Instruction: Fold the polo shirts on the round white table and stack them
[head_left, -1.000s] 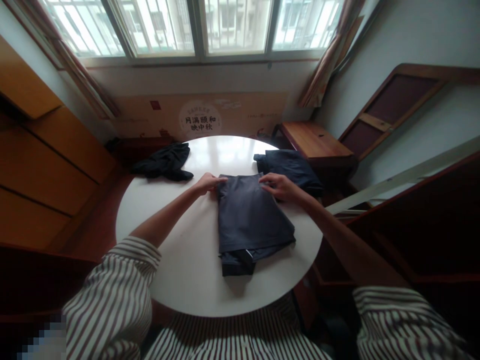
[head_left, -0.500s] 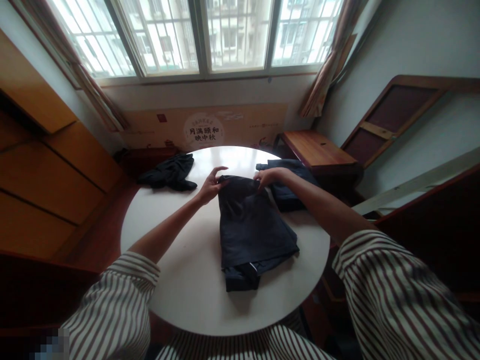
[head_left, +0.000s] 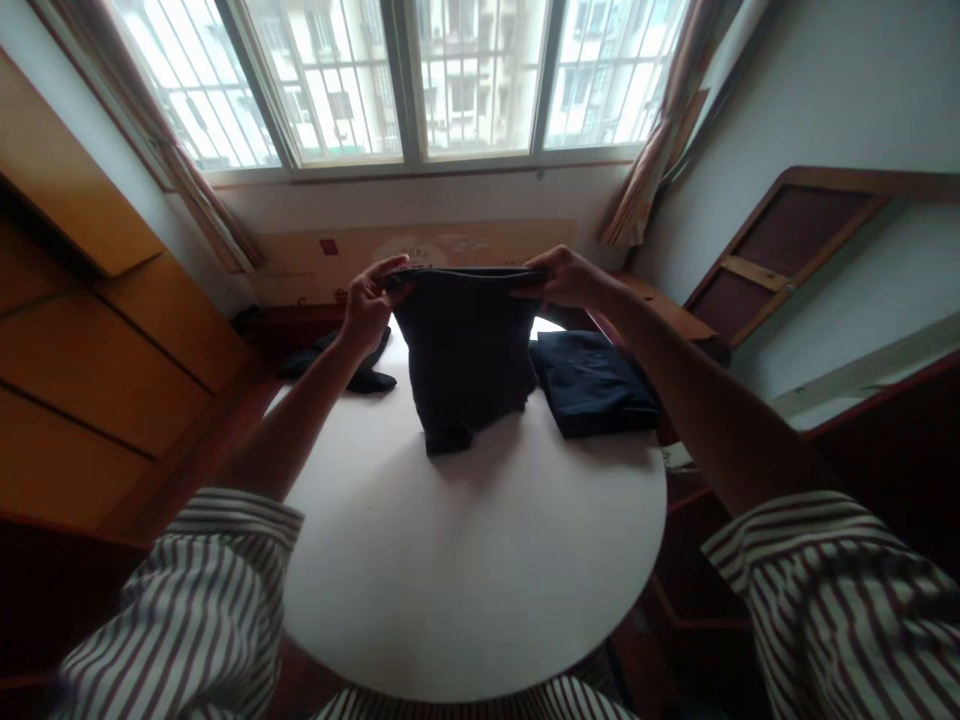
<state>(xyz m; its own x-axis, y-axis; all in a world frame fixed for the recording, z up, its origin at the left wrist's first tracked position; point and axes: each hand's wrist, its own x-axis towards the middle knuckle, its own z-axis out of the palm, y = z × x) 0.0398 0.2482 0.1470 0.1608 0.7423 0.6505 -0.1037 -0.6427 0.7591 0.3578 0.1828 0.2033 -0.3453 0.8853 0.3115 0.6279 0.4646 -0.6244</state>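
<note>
A dark folded garment [head_left: 472, 350] hangs above the table, held up by its top edge; its exact kind cannot be made out. My left hand [head_left: 371, 303] grips the top left corner, thumb in front. At the opposite corner my right hand [head_left: 566, 279] pinches the same edge with closed fingers. The lower end droops close to the tabletop, and I cannot tell whether it touches. Right of it lies a neatly folded dark navy garment [head_left: 596, 385]. A crumpled black garment [head_left: 373, 380] rests at the far left, partly behind my left forearm.
The round white table [head_left: 480, 570] stands in front of me. Behind it are a printed cardboard panel [head_left: 300, 245] against the wall and a barred window [head_left: 480, 80]. A wooden stand [head_left: 667, 305] is at the back right, and orange-brown cabinets [head_left: 82, 380] line the left.
Both hands have risen and moved farther apart, lifting the dark folded garment off the tabletop so that it hangs. The other two garments stay on the table.
</note>
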